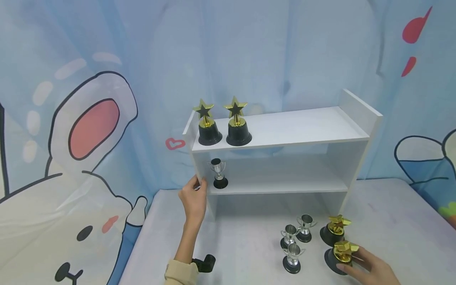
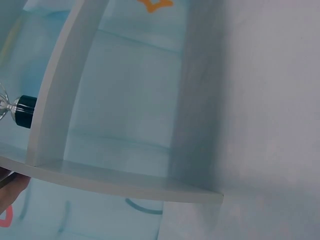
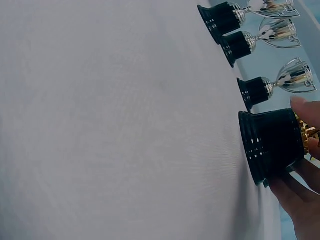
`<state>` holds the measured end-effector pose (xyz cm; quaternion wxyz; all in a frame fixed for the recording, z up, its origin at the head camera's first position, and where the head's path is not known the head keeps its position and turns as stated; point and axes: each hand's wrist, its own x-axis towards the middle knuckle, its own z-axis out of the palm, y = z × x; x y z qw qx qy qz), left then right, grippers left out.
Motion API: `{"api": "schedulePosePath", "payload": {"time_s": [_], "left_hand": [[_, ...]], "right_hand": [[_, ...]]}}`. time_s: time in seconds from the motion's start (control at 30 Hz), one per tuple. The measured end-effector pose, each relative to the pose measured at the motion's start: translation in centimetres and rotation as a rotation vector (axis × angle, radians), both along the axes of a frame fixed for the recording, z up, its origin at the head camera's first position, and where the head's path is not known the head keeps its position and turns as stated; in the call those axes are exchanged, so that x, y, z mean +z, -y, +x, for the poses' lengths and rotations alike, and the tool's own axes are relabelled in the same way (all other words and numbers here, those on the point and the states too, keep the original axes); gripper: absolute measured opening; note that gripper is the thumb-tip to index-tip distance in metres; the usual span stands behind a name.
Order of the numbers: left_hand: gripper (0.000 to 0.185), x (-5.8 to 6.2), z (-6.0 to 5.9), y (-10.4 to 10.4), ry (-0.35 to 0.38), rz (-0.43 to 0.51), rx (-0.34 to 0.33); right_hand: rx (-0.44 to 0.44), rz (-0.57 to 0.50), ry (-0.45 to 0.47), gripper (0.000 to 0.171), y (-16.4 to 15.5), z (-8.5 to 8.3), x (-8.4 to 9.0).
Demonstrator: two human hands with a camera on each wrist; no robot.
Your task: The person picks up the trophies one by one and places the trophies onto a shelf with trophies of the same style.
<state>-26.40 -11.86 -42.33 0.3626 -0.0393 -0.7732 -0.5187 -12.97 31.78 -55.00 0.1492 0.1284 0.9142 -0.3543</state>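
My left hand [image 1: 197,187] grips the front edge of the left side panel of a white shelf unit [image 1: 292,127], thumb on the inner face. Just to its right, a small silver cup [image 1: 218,173] stands on the middle shelf. At the lower right, my right hand [image 1: 350,262] holds a gold star trophy [image 1: 342,255] by its black base [image 3: 272,146], which stands on the table. A second gold star trophy [image 1: 334,229] stands just behind it. Three silver cups [image 1: 293,257] [image 1: 289,236] [image 1: 304,227] stand to their left.
Two gold star trophies [image 1: 208,123] [image 1: 237,122] stand at the left end of the top shelf. The shelf unit sits at the back of a pale grey table [image 1: 246,245], against a blue cartoon backdrop [image 1: 89,130]. A black wrist mount [image 1: 204,263] shows by my left sleeve.
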Motion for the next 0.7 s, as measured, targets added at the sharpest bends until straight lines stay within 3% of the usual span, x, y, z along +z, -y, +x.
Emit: {"api": "schedulePosePath", "payload": {"time_s": [0.47, 0.7], "left_hand": [[0.023, 0.0, -0.1, 0.0, -0.013, -0.004, -0.002], [0.022, -0.1, -0.2, 0.0, -0.011, 0.002, 0.003]], "right_hand": [[-0.009, 0.036, -0.024, 0.105, -0.6, 0.0, -1.7], [-0.015, 0.030, -0.009, 0.102, -0.5, 0.1, -1.3]]}}
